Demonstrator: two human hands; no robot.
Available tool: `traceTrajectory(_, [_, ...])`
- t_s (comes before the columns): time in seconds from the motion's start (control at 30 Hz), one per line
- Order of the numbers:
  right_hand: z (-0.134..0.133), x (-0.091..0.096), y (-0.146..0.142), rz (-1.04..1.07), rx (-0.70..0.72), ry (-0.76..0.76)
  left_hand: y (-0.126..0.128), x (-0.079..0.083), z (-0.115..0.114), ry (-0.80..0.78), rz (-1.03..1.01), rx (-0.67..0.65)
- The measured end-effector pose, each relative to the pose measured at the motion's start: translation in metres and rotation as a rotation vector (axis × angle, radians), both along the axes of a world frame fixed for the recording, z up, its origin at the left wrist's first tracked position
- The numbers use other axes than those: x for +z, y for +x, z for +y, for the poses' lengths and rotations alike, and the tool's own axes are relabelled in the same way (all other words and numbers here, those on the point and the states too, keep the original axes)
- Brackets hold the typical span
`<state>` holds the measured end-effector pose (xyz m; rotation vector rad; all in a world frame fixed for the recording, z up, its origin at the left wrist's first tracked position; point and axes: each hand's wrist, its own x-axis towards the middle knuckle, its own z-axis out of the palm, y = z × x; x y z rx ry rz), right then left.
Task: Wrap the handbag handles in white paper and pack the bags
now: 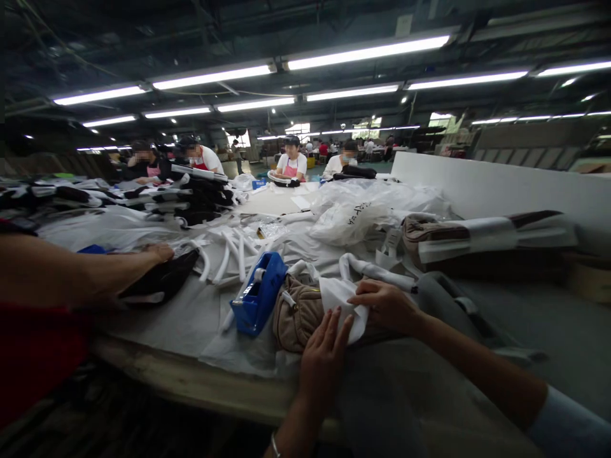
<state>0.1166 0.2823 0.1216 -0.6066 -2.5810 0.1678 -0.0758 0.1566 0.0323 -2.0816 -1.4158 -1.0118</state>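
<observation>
A brown bag [298, 312] lies near the table's front edge with a sheet of white tissue paper [340, 299] around its middle. My left hand [324, 350] rests on the bag and the paper's lower edge, fingers stretched out and flat. From the right, my right hand [389, 306] has thumb and fingers closed at the paper's right edge. The bag's right part is mostly hidden by my hands. Just left of the bag stands a blue tape dispenser [259, 299]. A white-wrapped strap [377, 272] curves behind the bag.
At left, a co-worker's arm [95, 273] reaches over a black bag [165, 280]. White-wrapped strips [229, 254] lie beyond the dispenser. Paper-wrapped brown bags [487, 238] are at right, plastic bags [353, 219] behind, black wrapped bags [191, 197] piled at left. Several people sit across the table.
</observation>
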Motion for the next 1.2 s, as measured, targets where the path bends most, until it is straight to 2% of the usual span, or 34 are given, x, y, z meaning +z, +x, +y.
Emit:
traceTrajectory(0.13, [-0.006,-0.006,0.012,0.042,0.065,-0.044,-0.002,0.004,-0.002,-0.035,0.020,-0.042])
traceTrajectory(0.33, [-0.026,-0.022,0.025,0.057,0.093,-0.016,-0.005,0.002,-0.001,-0.043,0.070,-0.083])
traceTrajectory(0.53, [-0.051,-0.034,0.030,0.097,0.101,0.093,-0.005,0.001,-0.005,-0.072,0.100,-0.077])
traceTrajectory(0.73, [-0.059,-0.042,0.041,0.062,0.145,0.142,-0.005,0.007,-0.008,-0.106,0.071,-0.046])
traceTrajectory(0.97, [-0.070,-0.059,0.041,0.252,0.153,0.326,-0.006,0.012,-0.011,-0.179,0.164,-0.099])
traceTrajectory(1.2, [-0.077,-0.059,0.040,0.301,0.186,0.300,-0.003,0.016,-0.013,-0.200,0.157,-0.075])
